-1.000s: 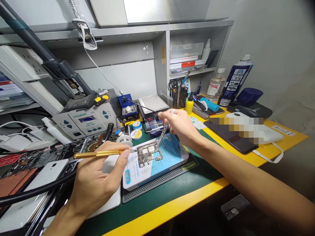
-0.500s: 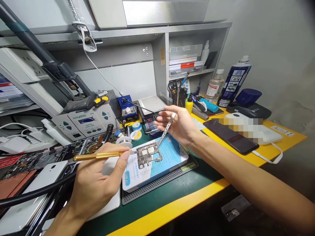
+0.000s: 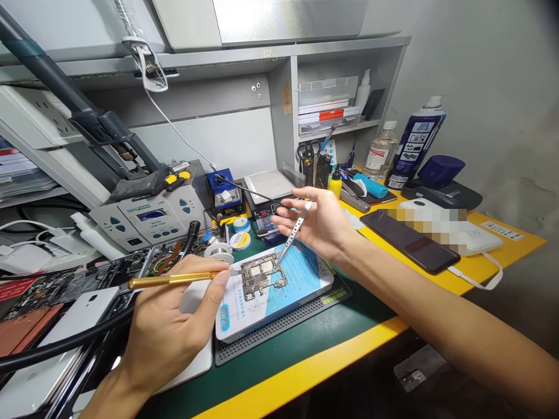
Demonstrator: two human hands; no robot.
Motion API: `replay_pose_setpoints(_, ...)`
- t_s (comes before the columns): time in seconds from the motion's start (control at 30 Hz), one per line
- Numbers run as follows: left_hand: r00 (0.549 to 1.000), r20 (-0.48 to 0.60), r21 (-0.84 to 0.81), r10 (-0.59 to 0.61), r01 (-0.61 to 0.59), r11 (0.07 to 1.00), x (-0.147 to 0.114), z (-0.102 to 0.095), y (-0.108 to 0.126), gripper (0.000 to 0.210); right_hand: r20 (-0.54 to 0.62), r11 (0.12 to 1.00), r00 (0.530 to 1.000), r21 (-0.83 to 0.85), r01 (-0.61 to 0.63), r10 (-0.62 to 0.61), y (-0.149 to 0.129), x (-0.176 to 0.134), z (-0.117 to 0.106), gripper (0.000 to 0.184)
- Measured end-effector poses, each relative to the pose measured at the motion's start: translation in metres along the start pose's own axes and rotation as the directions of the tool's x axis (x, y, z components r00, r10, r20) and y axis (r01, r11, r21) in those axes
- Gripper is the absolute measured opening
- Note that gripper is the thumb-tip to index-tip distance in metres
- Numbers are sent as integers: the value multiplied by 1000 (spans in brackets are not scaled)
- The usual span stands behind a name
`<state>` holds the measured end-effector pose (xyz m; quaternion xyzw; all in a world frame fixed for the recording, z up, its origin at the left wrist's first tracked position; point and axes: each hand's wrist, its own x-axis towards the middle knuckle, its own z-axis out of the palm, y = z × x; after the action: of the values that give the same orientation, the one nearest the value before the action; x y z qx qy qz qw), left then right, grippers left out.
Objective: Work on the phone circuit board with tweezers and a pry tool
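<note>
A phone circuit board (image 3: pixel 262 274) lies on a white and blue box (image 3: pixel 301 273). My left hand (image 3: pixel 179 326) pinches a gold-handled knife (image 3: pixel 174 279) between thumb and fingers. Its thin grey tip reaches the board's left edge. Metal tweezers (image 3: pixel 295 231) with a row of holes rest in my right hand (image 3: pixel 321 224), palm turned up and fingers partly curled. Their tips come down at the board's upper right part; whether they grip anything there is too small to tell.
A perforated grey mat (image 3: pixel 279 326) lies under the box. To the left stand a soldering station (image 3: pixel 152 218) and several phone parts. A black phone (image 3: pixel 408 241), a spray can (image 3: pixel 414 145) and a clear bottle (image 3: pixel 381 152) are at the right. A solder spool (image 3: pixel 219 253) sits behind the box.
The whole view has shifted very slightly. Both hands, the knife and the tweezers keep almost the same places over the board.
</note>
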<state>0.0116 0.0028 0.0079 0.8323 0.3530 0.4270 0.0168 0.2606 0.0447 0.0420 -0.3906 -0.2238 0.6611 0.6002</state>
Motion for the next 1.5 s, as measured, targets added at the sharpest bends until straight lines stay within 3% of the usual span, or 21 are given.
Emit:
replay_pose_setpoints(1.17, 1000, 4, -22, 22, -22, 1000, 0, 1, 0, 9, -147, 998, 989, 48, 35, -28, -3, -2, 2, 21)
replay_pose_setpoints(1.5, 998, -9, -21, 56, -56, 998, -1, 1, 0, 11, -143, 998, 990, 59, 32, -24, -3, -2, 3, 19)
